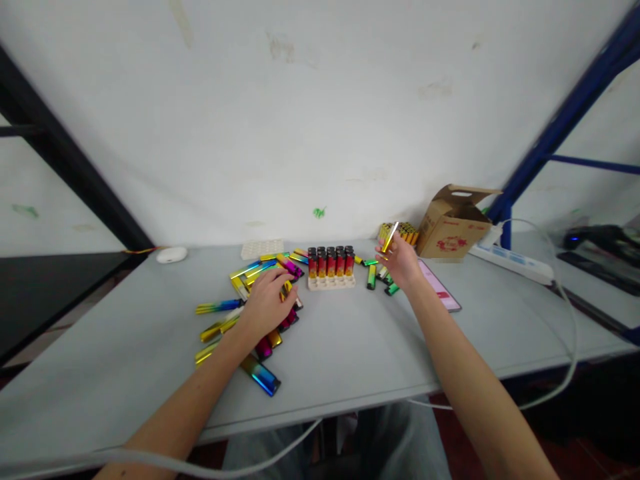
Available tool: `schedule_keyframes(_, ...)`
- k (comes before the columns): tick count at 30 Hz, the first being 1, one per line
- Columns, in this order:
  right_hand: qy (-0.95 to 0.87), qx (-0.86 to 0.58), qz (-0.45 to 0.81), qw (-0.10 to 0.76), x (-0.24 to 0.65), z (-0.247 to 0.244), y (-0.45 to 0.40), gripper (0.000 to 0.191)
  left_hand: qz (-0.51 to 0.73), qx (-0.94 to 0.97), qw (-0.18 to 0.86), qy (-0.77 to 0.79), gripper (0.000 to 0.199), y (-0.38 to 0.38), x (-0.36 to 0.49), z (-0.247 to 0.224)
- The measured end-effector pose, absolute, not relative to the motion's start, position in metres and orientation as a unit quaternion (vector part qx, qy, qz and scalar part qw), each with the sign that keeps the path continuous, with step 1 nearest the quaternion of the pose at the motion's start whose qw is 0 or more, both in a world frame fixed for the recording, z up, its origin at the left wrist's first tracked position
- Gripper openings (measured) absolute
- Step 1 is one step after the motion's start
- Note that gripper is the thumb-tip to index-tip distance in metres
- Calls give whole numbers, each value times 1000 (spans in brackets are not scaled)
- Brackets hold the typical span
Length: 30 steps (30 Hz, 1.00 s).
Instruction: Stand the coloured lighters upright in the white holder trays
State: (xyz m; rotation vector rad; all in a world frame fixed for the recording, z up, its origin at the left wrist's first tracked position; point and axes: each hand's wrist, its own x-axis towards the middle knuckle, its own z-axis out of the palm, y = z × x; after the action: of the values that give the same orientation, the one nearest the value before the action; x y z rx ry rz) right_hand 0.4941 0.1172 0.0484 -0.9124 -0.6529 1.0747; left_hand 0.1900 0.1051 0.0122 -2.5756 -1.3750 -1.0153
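Right hand (399, 259): fingers pinch one shiny gold tube (391, 238), held tilted to the right of the perforated white rack (331, 284). Left hand (268, 297): fingers curl about a gold-and-black piece (285, 291), left of the rack; whether it is pinched or merely touched cannot be told. Rack status: rear rows carry red black-topped cylinders (331, 263), upright; front holes are unfilled. Remaining loose: multicoloured metallic tubes (261, 375) left of the rack, green tubes (371, 277) to its right.
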Motion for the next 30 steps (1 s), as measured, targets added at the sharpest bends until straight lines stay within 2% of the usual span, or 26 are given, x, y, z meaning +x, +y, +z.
schedule_keyframes(4, -282, -358, 546, 703, 494, 53, 112, 13, -334, -834, 16, -439, 25, 105, 190, 12)
schedule_keyframes(8, -308, -320, 589, 675, 491, 54, 108, 14, -336, -834, 11, -438, 25, 105, 189, 11)
schedule_keyframes(15, -324, -335, 626, 625, 486, 50, 108, 13, -323, -825, 43, -462, 25, 103, 190, 16)
schedule_keyframes(23, -323, -334, 625, 627, 486, 44, 110, 19, -303, -772, 79, -553, 39, 104, 184, 21)
schedule_keyframes(30, -330, -334, 653, 594, 482, 45, 108, 28, -300, -835, 11, -461, 33, 100, 189, 24)
